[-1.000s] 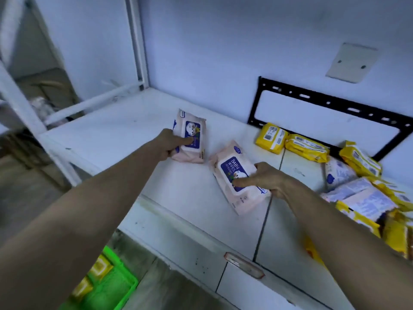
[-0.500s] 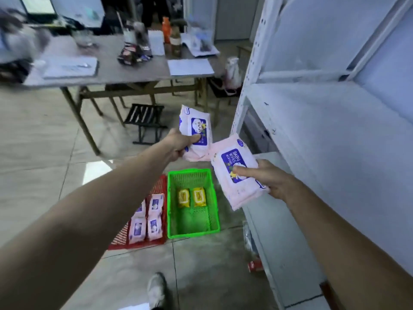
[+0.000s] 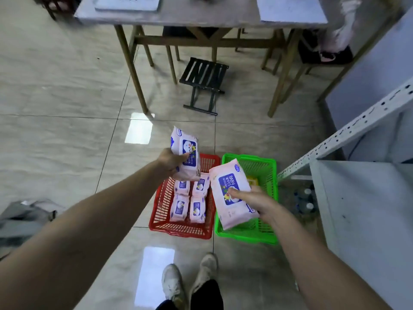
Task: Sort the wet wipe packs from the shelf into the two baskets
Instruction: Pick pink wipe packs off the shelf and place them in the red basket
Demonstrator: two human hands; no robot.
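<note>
1. The tiled floor [image 3: 67, 135] carries two baskets side by side, just ahead of the person's shoes [image 3: 190, 280]
2. A desk [image 3: 201, 16] stands beyond them, with a small black stool [image 3: 204, 79] under its near edge
3. A white shelf [image 3: 366, 211] runs along the right side
4. The red basket [image 3: 161, 211] holds four pink packs [image 3: 190, 199] lying flat in two rows
5. The green basket [image 3: 261, 233] touches the red one's right wall; a yellow pack [image 3: 252, 181] shows inside
6. The right hand [image 3: 257, 202] holds a pink wipe pack [image 3: 232, 193] above the green basket, fingers curled under, thumb pinching on top
7. The left hand [image 3: 171, 163] grips another pink wipe pack [image 3: 185, 153] above the red basket's far edge, fingers wrapped round it
</note>
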